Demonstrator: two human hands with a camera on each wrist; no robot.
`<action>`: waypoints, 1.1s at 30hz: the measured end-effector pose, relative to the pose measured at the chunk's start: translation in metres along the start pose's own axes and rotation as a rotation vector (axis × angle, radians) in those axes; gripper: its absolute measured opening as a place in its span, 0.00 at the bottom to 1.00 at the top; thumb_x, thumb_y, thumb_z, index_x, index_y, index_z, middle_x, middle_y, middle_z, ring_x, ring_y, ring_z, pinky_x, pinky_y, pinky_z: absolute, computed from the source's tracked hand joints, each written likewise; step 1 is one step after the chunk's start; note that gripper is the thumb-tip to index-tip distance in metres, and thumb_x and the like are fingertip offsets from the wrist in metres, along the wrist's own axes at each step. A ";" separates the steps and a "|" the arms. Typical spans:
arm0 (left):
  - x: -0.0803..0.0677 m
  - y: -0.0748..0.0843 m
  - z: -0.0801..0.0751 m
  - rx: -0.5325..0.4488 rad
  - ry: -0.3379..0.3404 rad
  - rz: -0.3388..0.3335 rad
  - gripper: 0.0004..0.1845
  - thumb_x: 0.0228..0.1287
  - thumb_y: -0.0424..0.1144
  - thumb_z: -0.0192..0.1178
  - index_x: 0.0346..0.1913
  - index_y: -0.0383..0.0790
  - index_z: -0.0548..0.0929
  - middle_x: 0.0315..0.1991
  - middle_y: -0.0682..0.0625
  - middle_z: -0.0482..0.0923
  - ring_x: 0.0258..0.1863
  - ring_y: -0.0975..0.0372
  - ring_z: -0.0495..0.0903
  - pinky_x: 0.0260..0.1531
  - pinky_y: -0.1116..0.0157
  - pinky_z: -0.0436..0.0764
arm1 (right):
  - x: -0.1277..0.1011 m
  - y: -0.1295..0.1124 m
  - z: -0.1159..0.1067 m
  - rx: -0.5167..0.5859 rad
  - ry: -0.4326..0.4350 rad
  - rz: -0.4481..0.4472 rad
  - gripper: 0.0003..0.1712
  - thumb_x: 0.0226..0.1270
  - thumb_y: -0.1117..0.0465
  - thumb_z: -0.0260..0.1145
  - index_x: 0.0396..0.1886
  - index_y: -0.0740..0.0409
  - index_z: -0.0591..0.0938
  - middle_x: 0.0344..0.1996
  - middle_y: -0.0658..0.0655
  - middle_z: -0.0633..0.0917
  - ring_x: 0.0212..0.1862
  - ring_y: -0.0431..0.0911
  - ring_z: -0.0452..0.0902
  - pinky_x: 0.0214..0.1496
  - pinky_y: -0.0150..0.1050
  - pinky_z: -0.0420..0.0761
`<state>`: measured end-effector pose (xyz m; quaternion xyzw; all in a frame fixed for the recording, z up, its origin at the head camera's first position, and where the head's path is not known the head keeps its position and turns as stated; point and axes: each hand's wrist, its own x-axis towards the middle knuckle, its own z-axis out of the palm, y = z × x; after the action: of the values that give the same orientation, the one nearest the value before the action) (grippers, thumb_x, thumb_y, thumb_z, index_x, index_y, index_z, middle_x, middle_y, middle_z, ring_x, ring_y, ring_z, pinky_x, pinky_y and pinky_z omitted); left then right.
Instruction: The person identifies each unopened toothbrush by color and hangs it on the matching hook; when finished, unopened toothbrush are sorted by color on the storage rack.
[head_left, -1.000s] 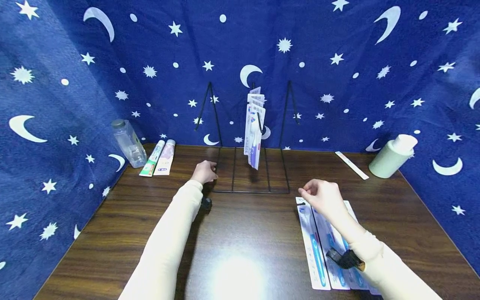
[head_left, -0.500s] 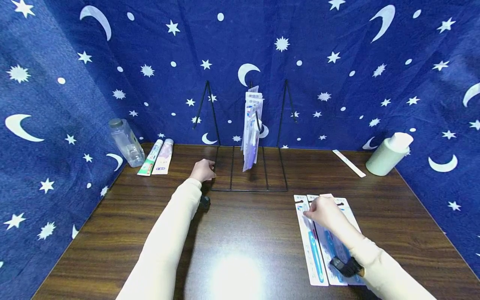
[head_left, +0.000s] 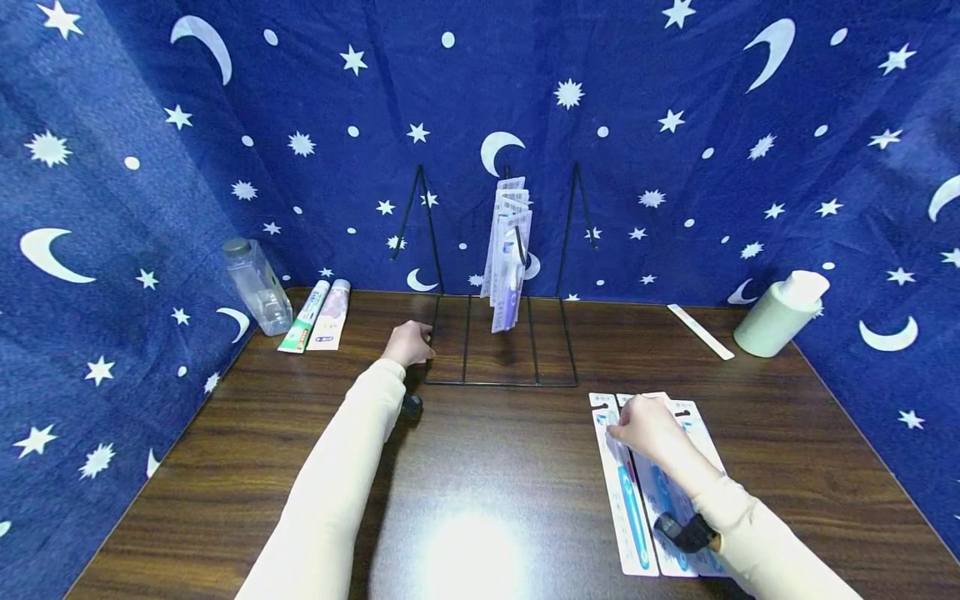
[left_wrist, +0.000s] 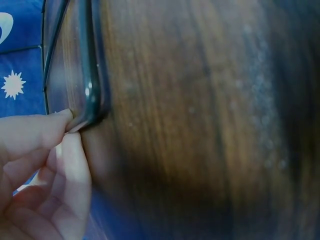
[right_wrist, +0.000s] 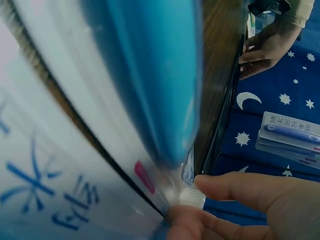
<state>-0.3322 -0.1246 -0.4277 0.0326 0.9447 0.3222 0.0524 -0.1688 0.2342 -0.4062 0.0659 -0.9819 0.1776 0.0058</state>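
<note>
Toothbrush packs (head_left: 637, 500) lie flat side by side on the tabletop (head_left: 487, 483), directly under the right hand (head_left: 647, 427), which rests on their upper ends with fingers curled down onto the cards; the rest of the packs runs back beneath that forearm. Well ahead of this hand and to its left stands a black wire rack (head_left: 501, 342), with more packaged toothbrushes (head_left: 508, 258) hanging from its hook above the base. The left hand (head_left: 408, 343) sits at the rack's near left corner, fingers closed on the wire. Beyond the left hand, farther left, lie two toothpaste tubes (head_left: 318, 315) and a clear bottle (head_left: 257, 286); far to the right of the right hand stands a pale green bottle (head_left: 780, 312), with a white strip (head_left: 701, 331) near it.

Left wrist view: the left hand (left_wrist: 40, 170) pinches the rack's wire (left_wrist: 90, 75) between thumb and fingertips, right at the bend where it meets the wood.

Right wrist view: the right hand (right_wrist: 245, 210) pinches the edge of a toothbrush pack (right_wrist: 100, 125), thumb and finger meeting on the clear blister by the blue handle. Past the fingers, the left hand (right_wrist: 267, 47) shows at the rack, and the hanging packs (right_wrist: 290, 137) are off to the side.
</note>
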 end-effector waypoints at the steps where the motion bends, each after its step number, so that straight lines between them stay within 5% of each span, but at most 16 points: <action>1: 0.000 0.000 0.000 -0.002 0.000 -0.001 0.30 0.44 0.26 0.64 0.57 0.29 0.77 0.42 0.41 0.83 0.18 0.68 0.77 0.26 0.73 0.81 | 0.000 0.000 0.000 -0.002 0.007 0.001 0.13 0.49 0.63 0.71 0.10 0.60 0.80 0.09 0.48 0.71 0.14 0.40 0.60 0.16 0.33 0.62; 8: 0.000 0.001 -0.001 -0.009 -0.006 0.003 0.30 0.44 0.26 0.64 0.57 0.28 0.77 0.42 0.41 0.82 0.19 0.67 0.79 0.25 0.73 0.82 | 0.003 -0.001 -0.001 -0.011 0.114 -0.030 0.14 0.48 0.62 0.70 0.09 0.57 0.77 0.10 0.49 0.75 0.15 0.42 0.65 0.27 0.46 0.73; 12: 0.001 0.001 0.000 -0.014 -0.005 0.002 0.30 0.44 0.26 0.64 0.57 0.28 0.77 0.42 0.41 0.82 0.21 0.65 0.81 0.25 0.73 0.82 | 0.004 -0.001 -0.004 0.036 0.148 0.001 0.14 0.49 0.62 0.70 0.11 0.57 0.76 0.11 0.49 0.74 0.16 0.43 0.66 0.17 0.38 0.67; 33: -0.004 0.003 -0.001 0.007 -0.003 -0.011 0.30 0.44 0.26 0.63 0.58 0.29 0.77 0.43 0.41 0.83 0.22 0.64 0.82 0.35 0.69 0.82 | -0.009 -0.035 -0.041 0.168 0.652 -0.154 0.05 0.50 0.65 0.71 0.21 0.59 0.82 0.14 0.50 0.82 0.18 0.35 0.72 0.21 0.26 0.71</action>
<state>-0.3280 -0.1230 -0.4243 0.0278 0.9458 0.3187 0.0555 -0.1555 0.2167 -0.3562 0.0800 -0.9026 0.2684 0.3270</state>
